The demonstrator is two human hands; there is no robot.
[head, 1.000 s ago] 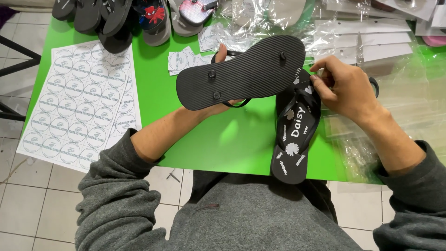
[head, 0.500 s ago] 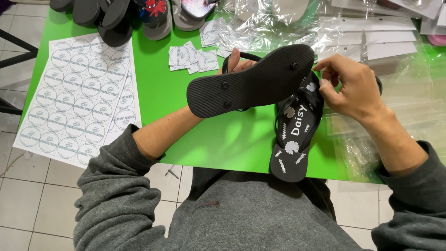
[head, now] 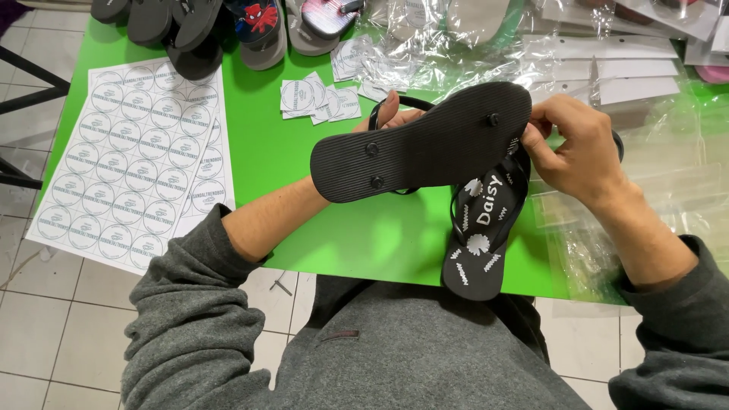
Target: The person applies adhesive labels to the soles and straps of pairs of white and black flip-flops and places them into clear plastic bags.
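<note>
Hands (head: 577, 148) grip two black flip-flops (head: 425, 144) above sticker sheets (head: 129, 159), plastic bags (head: 645, 175) alongside.

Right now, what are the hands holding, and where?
Left hand grips the upturned black flip-flop from beneath; right hand pinches its toe end.

Bare green counter (head: 266, 163) between sticker sheets (head: 129, 163) and the raised flip-flop (head: 425, 144): open lane for a hand. Far edge blocked by sandal pile (head: 205, 30) w/ loose stickers (head: 315, 97) just in front. Right side crowded w/ plastic bags (head: 645, 175). Printed flip-flop (head: 482, 228) overhangs near edge; strip of counter left of it free.
</note>
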